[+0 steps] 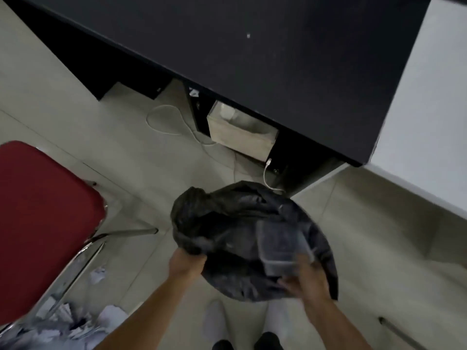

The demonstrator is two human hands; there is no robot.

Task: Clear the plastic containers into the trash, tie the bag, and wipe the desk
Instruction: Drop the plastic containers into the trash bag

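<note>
Head view: your left hand (187, 263) is clenched on the near-left rim of the black trash bag (227, 223). It's pulling the mouth up and open so there's a gap to load through.

Your right hand (303, 279) is grasping the clear plastic containers (283, 248) by their near end. They look like a nested stack, but motion blur hides the count. The far end is tipped into the bag mouth, so the grip reads as a feed-in, not a carry.

The containers sit just ahead of your right hand and well right of your left hand, with bag film bunched between.

The bag is over the floor (379, 236), near the table's (252, 59) near corner. Can't tell if its bottom touches the floor.

The red chair (43, 218) is at left, with crumpled paper (75, 324) on the floor by it.

My read: you're on the loading step. Tie and wipe aren't done yet.
</note>
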